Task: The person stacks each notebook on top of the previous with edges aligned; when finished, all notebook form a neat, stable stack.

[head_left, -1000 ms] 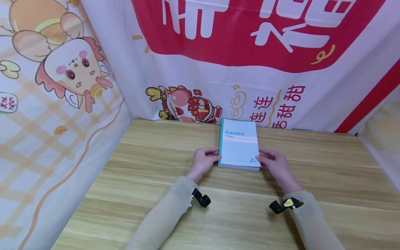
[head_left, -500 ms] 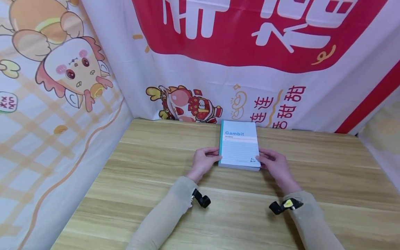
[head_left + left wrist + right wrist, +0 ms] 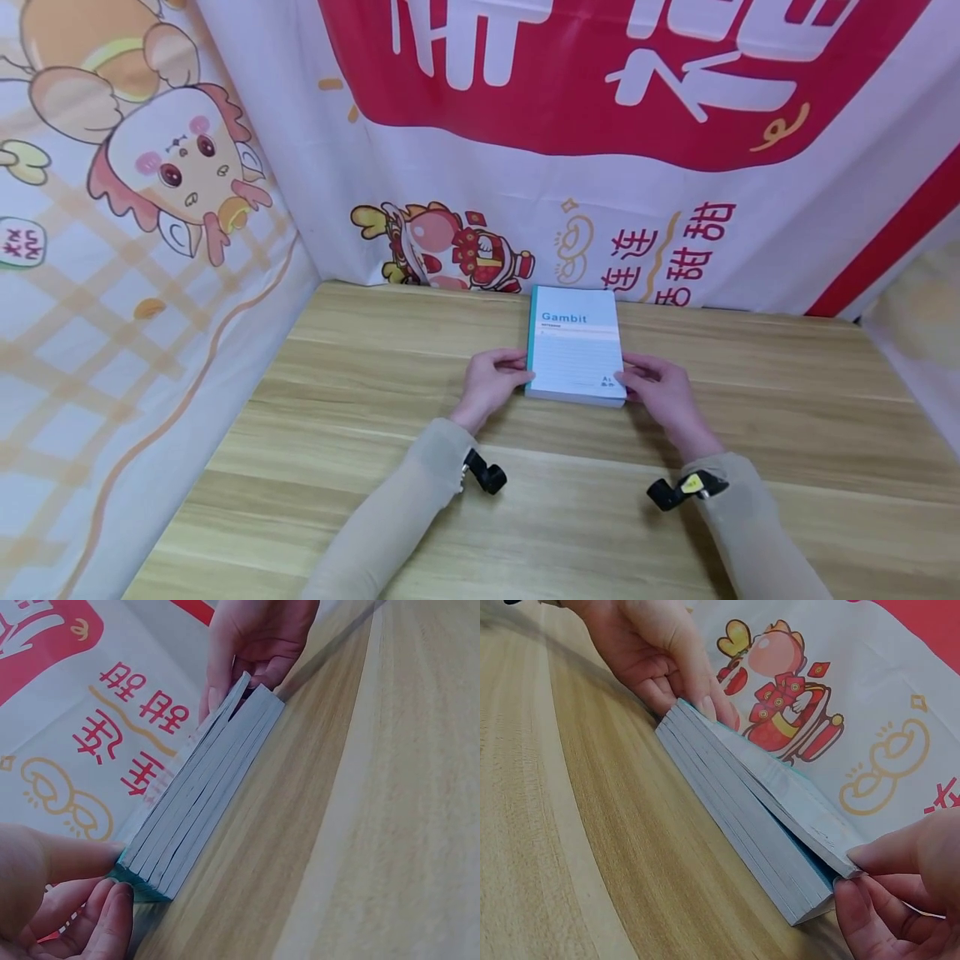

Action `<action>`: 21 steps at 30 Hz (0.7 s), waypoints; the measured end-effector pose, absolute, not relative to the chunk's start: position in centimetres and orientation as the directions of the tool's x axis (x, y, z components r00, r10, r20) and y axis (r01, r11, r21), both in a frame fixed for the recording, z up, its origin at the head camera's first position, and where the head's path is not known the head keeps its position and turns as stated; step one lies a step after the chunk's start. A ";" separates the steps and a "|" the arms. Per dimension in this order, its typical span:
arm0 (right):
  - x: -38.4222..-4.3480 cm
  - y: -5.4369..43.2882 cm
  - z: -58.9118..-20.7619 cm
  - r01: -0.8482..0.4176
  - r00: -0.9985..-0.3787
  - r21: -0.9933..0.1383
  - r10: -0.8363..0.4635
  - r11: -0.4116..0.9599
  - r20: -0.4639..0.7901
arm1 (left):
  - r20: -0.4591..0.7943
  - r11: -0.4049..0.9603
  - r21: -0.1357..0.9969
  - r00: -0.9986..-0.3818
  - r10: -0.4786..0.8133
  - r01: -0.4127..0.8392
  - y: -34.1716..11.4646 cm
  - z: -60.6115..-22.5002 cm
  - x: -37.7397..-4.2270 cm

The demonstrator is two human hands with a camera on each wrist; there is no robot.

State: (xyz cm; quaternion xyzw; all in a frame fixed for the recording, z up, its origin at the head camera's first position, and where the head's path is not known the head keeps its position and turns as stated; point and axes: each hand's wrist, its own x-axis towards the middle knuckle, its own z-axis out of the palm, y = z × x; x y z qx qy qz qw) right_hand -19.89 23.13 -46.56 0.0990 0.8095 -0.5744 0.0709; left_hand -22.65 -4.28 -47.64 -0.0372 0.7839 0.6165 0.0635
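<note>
A stack of several notebooks [image 3: 576, 346] lies near the back of the table, the uppermost one showing a pale blue cover with "Gambit" on it. Teal spines run along its left side. My left hand [image 3: 491, 385] holds the spine side near the front corner, thumb on the top edge and fingers bent against the spines. On the opposite side my right hand [image 3: 662, 396] pinches the top notebook [image 3: 817, 838] at its front corner. That corner is raised, leaving a wedge-shaped gap above the notebooks [image 3: 735, 817] beneath.
The wooden table [image 3: 555, 517] extends on both sides of the stack and in front of it. A printed cloth [image 3: 450, 150] hangs right behind the stack, and another patterned cloth [image 3: 150, 333] borders the left side. Black wrist cameras [image 3: 486, 473] sit on both sleeves.
</note>
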 end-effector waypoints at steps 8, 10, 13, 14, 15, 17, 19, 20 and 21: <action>-19.8 23.0 -46.1 0.251 -0.968 -0.904 0.081 0.345 -0.238 | -0.154 0.243 0.959 -0.988 0.023 -0.144 -4.3 -47.5 -22.6; -19.7 22.9 -45.9 0.250 -0.968 -0.900 0.088 0.358 -0.234 | -0.161 0.246 0.957 -0.987 0.021 -0.151 -4.3 -47.5 -22.6; -19.5 22.6 -45.6 0.240 -0.971 -0.888 0.098 0.392 -0.219 | -0.154 0.249 0.958 -0.988 0.021 -0.144 -4.3 -47.4 -22.6; -19.5 22.6 -45.6 0.237 -0.972 -0.883 0.097 0.406 -0.216 | -0.152 0.251 0.958 -0.988 0.019 -0.143 -4.3 -47.4 -22.7; -19.5 22.6 -45.7 0.234 -0.972 -0.878 0.096 0.416 -0.214 | -0.152 0.252 0.957 -0.988 0.018 -0.142 -4.3 -47.4 -22.7; -19.6 22.7 -45.8 0.233 -0.972 -0.868 0.096 0.438 -0.212 | -0.154 0.252 0.957 -0.988 0.018 -0.145 -4.3 -47.3 -22.7; -19.7 22.8 -46.0 0.238 -0.971 -0.861 0.096 0.449 -0.219 | -0.163 0.252 0.955 -0.986 0.016 -0.154 -4.3 -47.2 -22.7; -19.7 22.8 -46.1 0.241 -0.970 -0.860 0.096 0.450 -0.222 | -0.167 0.252 0.955 -0.986 0.014 -0.158 -4.3 -47.2 -22.7; -19.7 22.8 -46.1 0.242 -0.970 -0.858 0.097 0.452 -0.222 | -0.169 0.253 0.954 -0.985 0.012 -0.161 -4.3 -47.2 -22.7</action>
